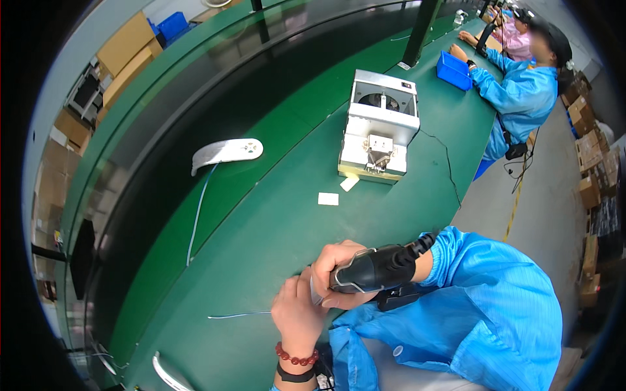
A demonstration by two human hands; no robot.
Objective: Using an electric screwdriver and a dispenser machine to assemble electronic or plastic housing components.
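Black, rounded, ribbed-cord tool (370, 270) is gripped by the right hand (325, 263); whether the left hand (297, 315) grasps anything is hidden.

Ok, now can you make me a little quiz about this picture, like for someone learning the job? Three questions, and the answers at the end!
1. Pick one. What does the person's right hand hold?
A: a white card
B: a black corded tool
C: a curved white piece

2. True or false: a red beaded bracelet is on the wrist of the person's left hand.

3. Fill the gap: the bin by the nearest co-worker's arm is coloured ____.

Key: 1 B; 2 true; 3 blue.
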